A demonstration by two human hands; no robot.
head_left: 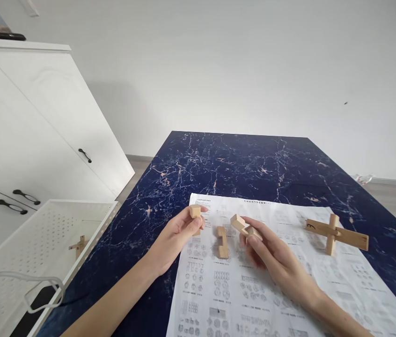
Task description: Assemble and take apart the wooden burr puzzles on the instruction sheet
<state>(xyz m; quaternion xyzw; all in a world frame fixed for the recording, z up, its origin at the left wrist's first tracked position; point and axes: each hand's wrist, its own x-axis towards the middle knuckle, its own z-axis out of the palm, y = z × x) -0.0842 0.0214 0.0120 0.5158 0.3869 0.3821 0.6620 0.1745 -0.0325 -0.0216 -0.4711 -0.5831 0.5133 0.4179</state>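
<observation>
Between the thumb and fingers of my left hand (180, 229) is a pale wooden puzzle piece (195, 211), held upright above the left edge of a printed sheet. My right hand (268, 248) pinches another notched wooden puzzle piece (238, 222), tilted, with its notch facing up. The two held pieces are apart. On the paper between my hands lies a third wooden piece (223, 243) with a notch cut in its left side; neither hand touches it. My fingers cover part of both held pieces.
The printed instruction sheet (215, 292) lies on a dark blue marbled table (219, 164). A wooden cross-shaped assembly (332, 234) rests on the sheet at right. Left of the table stand a white perforated bin (54, 224), with a wooden piece (79, 245) inside, and a white cabinet (43, 126).
</observation>
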